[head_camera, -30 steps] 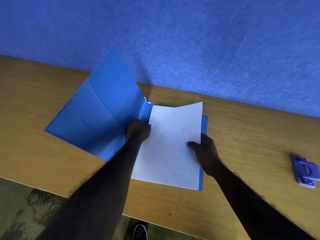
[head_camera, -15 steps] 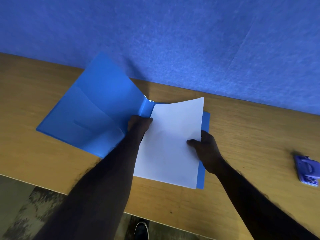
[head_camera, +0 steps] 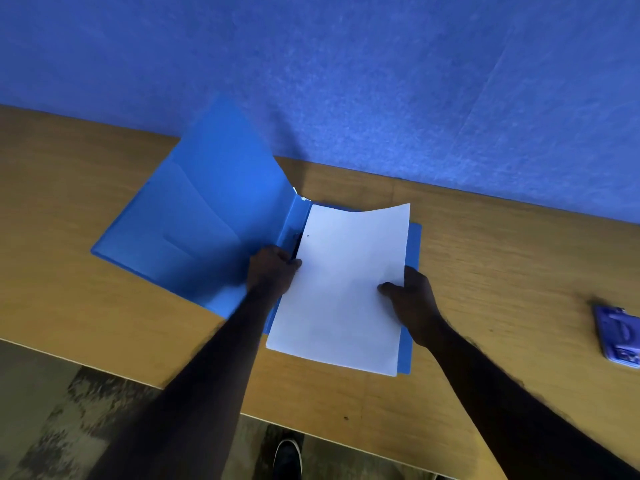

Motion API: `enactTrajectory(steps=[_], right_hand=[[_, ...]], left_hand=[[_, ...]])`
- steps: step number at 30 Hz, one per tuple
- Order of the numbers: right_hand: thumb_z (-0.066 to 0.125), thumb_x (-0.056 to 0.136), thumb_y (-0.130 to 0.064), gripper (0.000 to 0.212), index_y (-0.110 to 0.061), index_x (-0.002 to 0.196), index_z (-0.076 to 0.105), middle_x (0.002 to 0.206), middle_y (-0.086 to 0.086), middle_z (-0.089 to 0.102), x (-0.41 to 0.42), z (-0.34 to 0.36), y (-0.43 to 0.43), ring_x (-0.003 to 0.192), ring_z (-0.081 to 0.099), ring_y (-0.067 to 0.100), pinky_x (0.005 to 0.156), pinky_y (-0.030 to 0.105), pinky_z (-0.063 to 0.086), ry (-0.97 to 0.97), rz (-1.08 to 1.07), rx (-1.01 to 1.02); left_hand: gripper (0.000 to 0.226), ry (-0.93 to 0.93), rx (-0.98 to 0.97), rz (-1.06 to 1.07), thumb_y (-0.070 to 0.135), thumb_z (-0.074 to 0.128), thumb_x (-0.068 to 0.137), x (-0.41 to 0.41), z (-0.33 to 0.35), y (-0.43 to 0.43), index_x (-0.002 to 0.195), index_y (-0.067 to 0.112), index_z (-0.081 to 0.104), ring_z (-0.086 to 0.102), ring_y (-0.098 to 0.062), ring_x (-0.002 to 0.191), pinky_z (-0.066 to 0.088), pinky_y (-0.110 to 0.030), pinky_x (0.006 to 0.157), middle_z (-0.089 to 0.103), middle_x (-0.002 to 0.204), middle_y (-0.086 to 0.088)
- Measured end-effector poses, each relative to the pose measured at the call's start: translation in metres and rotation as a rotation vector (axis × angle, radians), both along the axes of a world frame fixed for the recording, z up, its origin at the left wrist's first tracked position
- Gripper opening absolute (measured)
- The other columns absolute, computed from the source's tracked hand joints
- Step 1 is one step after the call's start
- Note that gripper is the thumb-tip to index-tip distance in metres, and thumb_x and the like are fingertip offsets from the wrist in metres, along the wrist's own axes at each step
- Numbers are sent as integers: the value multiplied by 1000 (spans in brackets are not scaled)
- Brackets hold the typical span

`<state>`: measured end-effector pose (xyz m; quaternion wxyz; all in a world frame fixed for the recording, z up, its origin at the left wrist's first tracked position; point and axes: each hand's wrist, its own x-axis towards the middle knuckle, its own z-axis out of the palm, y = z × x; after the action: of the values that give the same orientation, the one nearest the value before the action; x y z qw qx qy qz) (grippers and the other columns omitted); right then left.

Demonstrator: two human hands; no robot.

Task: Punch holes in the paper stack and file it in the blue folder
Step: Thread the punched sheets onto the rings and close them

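While the folder (head_camera: 194,233) lies open on the desk (head_camera: 69,306), front cover tilted up at left, I work at the spine. Left hand (head_camera: 272,273) curled at the stack's (head_camera: 343,289) punched edge, fingertips pinching there, probably seating holes on the fastener; the fastener itself is hidden. Stack sits on the back cover, far corner curling up. Right hand (head_camera: 414,299) grips its right edge, thumb on top, to steady alignment. Punch (head_camera: 620,337) idle far right.

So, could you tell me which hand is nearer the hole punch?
Right. The right hand grips the paper's right edge, on the side toward the punch; the left hand is at the spine, farther away.
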<state>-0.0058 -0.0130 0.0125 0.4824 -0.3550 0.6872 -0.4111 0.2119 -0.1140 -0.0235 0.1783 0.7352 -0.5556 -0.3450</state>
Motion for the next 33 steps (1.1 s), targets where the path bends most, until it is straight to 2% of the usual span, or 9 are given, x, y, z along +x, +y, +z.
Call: enactTrajectory(steps=[3,7,13,17,19,21,25,30,33], right_hand=[[56,89,1,30,-29,93,61,95,-6,68,1,-2,1,86,65,11,64,25,51,11,-7,0],[56,88,0,27,-25,93,64,96,-1,71,-1,-7,1,87,67,19,73,36,56,11,-32,14],[57,89,0,27,-26,92,62,95,-3,70,-2,-9,-1,87,67,17,66,29,53,-11,-37,14],[57,89,-1,24,-23,96,64,97,1,70,-4,-12,-2,90,67,21,70,33,55,-15,-43,26],[57,88,-1,23,-20,97,65,98,3,71,-5,-14,-2,92,68,25,77,40,57,-22,-50,32],[57,88,-1,22,-17,98,67,100,7,72,-6,-18,-1,94,68,29,84,48,56,-59,-79,51],[60,87,-3,20,-16,99,68,103,10,73,-8,-28,1,97,68,35,91,57,54,-109,-140,98],[64,90,-9,15,-19,102,66,111,9,71,-4,-36,1,100,67,29,94,52,53,-162,-166,111],[63,92,-13,13,-18,103,65,111,7,70,-2,-38,1,100,67,28,94,51,53,-160,-170,104]], left_hand=[[21,-36,34,-39,28,72,82,4,-2,2,69,11,68,57,-18,65,44,-23,60,58,64,-4],[37,-19,115,-111,27,68,86,10,1,-2,55,11,57,51,-12,50,36,-21,47,51,51,0],[32,13,160,-127,27,73,84,16,1,-7,77,-5,73,56,-15,55,41,-23,52,62,63,-11],[36,2,201,-146,25,73,84,13,3,-10,87,-11,71,67,-33,82,53,-35,70,69,84,-23],[39,-35,231,-154,28,72,84,11,3,-13,91,-10,69,68,-33,95,55,-36,81,70,95,-21],[40,-79,269,-197,32,70,85,9,4,-16,90,-9,70,68,-31,97,56,-37,85,70,97,-20],[32,-89,296,-150,27,75,79,6,12,-19,70,-1,63,69,-30,83,56,-36,75,68,79,-17],[35,-74,282,-50,24,68,81,1,14,-17,55,8,52,50,-19,54,37,-25,49,52,56,-5],[39,-23,234,-16,37,60,85,-3,9,-15,56,11,61,63,-24,66,49,-28,60,63,59,-3]])
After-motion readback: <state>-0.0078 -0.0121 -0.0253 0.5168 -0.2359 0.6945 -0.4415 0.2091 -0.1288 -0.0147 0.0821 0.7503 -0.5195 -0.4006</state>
